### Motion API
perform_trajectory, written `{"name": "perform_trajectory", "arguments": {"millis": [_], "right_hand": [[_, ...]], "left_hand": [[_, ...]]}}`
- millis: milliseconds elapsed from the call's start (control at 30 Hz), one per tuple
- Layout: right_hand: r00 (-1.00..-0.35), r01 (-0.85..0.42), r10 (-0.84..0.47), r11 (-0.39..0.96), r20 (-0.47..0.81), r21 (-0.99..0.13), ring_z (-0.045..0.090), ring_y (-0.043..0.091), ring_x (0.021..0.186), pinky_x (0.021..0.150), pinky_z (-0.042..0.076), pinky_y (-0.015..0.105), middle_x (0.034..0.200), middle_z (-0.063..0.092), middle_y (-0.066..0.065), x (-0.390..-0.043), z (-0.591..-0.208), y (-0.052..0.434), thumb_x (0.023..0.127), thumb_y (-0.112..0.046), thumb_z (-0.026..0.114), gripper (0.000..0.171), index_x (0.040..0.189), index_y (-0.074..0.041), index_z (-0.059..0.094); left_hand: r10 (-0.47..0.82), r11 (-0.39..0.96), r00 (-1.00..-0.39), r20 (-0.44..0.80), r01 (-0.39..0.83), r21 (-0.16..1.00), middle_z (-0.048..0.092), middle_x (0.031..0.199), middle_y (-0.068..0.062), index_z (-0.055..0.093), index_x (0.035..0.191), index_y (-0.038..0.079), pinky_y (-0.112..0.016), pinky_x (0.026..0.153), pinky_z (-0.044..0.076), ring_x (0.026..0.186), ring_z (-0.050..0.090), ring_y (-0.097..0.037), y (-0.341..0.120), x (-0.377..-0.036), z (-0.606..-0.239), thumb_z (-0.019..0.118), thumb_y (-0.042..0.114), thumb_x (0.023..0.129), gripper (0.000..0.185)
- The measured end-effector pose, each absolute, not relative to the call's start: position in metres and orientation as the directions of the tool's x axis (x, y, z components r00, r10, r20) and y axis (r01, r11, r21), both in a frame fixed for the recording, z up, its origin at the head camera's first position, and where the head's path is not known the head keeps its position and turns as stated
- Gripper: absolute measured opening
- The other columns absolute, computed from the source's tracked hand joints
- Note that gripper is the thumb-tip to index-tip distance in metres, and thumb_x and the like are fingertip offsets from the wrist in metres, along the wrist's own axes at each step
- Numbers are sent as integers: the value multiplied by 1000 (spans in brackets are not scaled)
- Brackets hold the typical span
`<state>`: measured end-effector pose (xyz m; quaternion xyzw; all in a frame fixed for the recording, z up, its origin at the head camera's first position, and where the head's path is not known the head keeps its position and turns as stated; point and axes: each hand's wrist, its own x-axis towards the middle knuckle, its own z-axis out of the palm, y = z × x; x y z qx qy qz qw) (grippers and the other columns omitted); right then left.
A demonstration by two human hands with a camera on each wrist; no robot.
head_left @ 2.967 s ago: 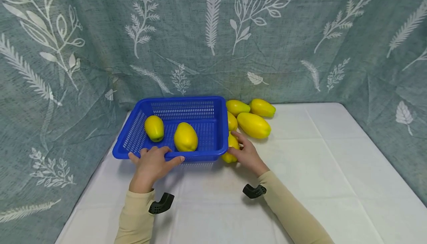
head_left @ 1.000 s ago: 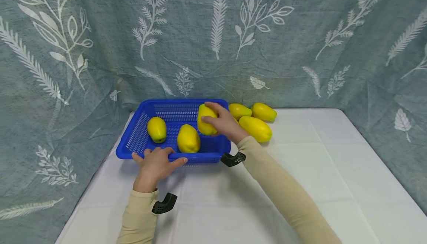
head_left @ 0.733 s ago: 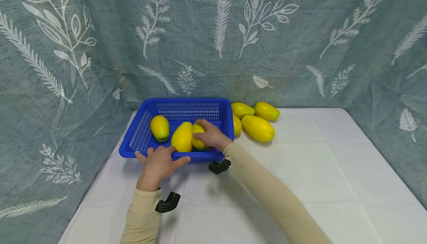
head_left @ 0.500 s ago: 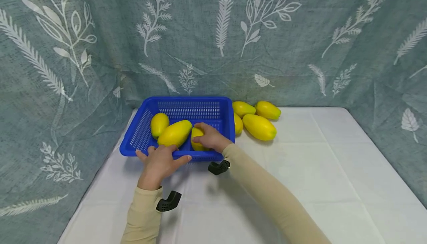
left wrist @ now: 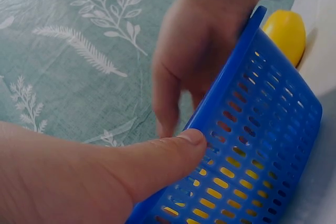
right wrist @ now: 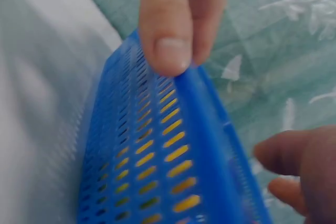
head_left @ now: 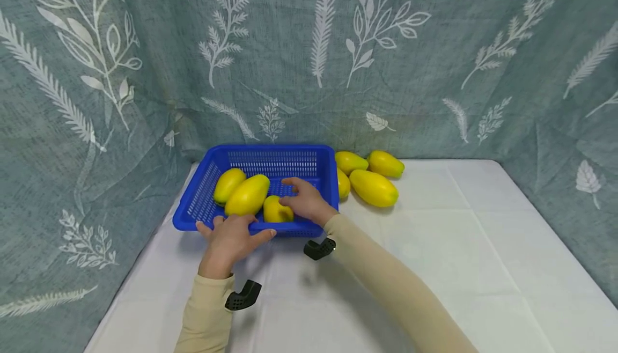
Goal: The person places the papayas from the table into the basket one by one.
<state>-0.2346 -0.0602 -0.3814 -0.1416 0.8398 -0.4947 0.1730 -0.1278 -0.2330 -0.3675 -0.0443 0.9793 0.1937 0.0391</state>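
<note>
In the head view my left hand grips the front rim of a blue perforated plastic basket, fingers over the rim. The left wrist view shows its thumb against the outer wall. Three yellow papayas lie inside: one at the left, a larger one slanting beside it, and one near the front wall. My right hand hovers over the basket's right part, just right of that front papaya, fingers spread and holding nothing. In the right wrist view its fingers are apart from the basket.
Several more papayas lie on the white-covered table, against and beyond the basket's right side; one is partly hidden by its wall. A green leaf-patterned curtain hangs close behind the basket and along both sides.
My right hand carried a papaya from the table's right into the basket and has let go. The larger papaya was pushed left against the first. My left hand kept its grip on the rim.
</note>
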Motion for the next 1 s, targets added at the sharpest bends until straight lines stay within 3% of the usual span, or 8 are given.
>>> {"name": "perform_trajectory", "arguments": {"millis": [100,233,333,433,533,667,1000], "right_hand": [[-934,-99,-356,358,-37,-928,55,35,136,109,50,51,152,51,17,-229,-379,-42,99,-21,64,50,148,-18,52],[-968,-116,-237,117,86,-986,64,32,122,96,59,40,146,55,22,-222,-371,-4,99,-11,60,46,144,-9,54],[-989,-73,-126,-74,82,-995,67,26,112,87,61,30,140,56,23,-222,-367,30,101,-7,56,41,142,-4,53],[-999,-15,-33,-203,23,-979,69,19,104,82,61,24,130,61,14,-223,-371,66,103,-9,53,36,139,-7,53],[-999,15,43,-259,-27,-966,71,13,99,82,60,23,121,64,2,-222,-378,99,106,-15,51,29,135,-15,52],[-991,36,112,-285,-70,-958,71,10,98,83,59,23,115,66,-4,-219,-388,132,107,-20,50,23,131,-23,50],[-980,85,146,-297,-134,-951,70,10,95,80,58,22,108,67,-9,-226,-399,150,107,-20,49,22,128,-24,50]], "left_hand": [[-69,919,-994,-89,-98,382,67,132,-22,69,127,3,-90,103,0,126,42,-63,-230,-127,-370,70,54,91,62],[-61,916,-995,-82,-88,391,66,132,-22,69,126,3,-90,103,0,126,41,-63,-228,-127,-371,70,55,90,62],[-60,916,-995,-83,-88,391,65,134,-23,68,128,3,-90,103,-1,127,39,-64,-229,-128,-370,69,55,91,64],[-62,918,-994,-87,-91,386,65,134,-23,68,128,4,-90,103,-1,128,39,-64,-230,-128,-370,68,55,91,63],[-61,918,-994,-94,-93,385,65,134,-23,68,128,4,-90,102,-1,127,39,-64,-232,-128,-370,68,56,91,64],[-60,918,-994,-96,-93,385,64,135,-24,68,128,4,-90,102,-1,127,38,-65,-233,-127,-371,68,56,90,64],[-62,919,-995,-81,-89,383,65,131,-24,69,124,4,-90,102,-2,125,39,-64,-230,-127,-371,69,55,91,60]]}}
